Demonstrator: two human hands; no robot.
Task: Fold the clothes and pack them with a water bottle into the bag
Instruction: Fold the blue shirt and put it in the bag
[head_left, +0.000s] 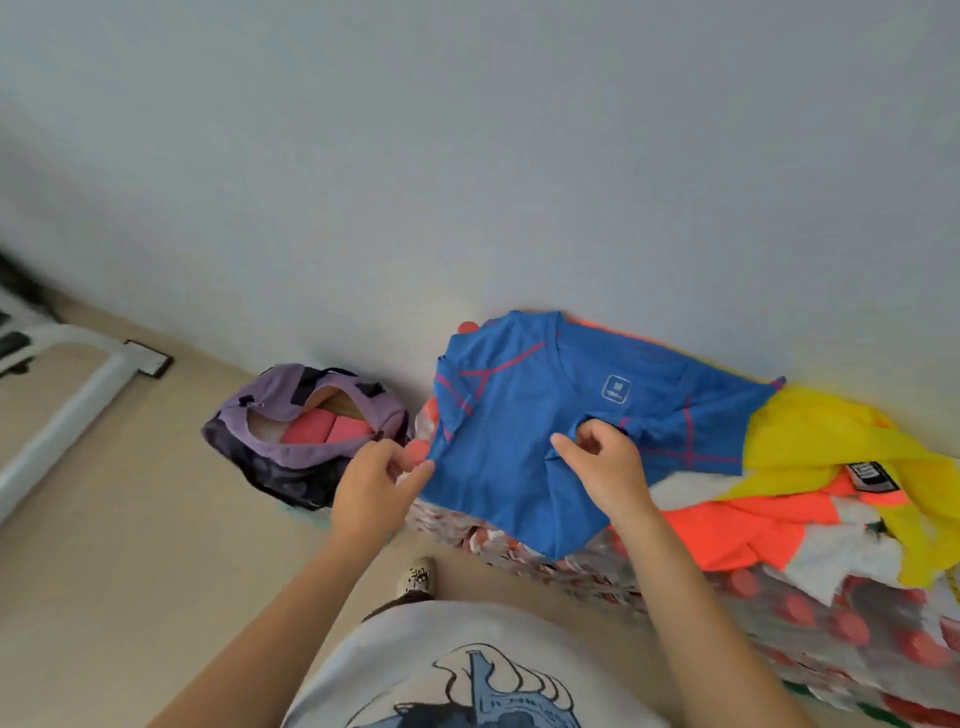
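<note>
A blue shirt (524, 415) with red seams lies spread on a stack of shrink-wrapped bottle packs (810, 613) against the wall. My left hand (374, 478) pinches the shirt's left edge. My right hand (608, 462) grips a fold of the blue cloth near its middle. A purple bag (291, 415) stands open on the floor to the left, with folded pink clothes (327, 428) inside. Right of the shirt lie a yellow garment (826, 441) and an orange and white one (748, 525). No loose water bottle shows.
A white metal frame (78, 395) runs across the beige floor at the left. The plain wall rises right behind the bottle packs. My shoe (418, 574) stands on the floor by the stack's near edge.
</note>
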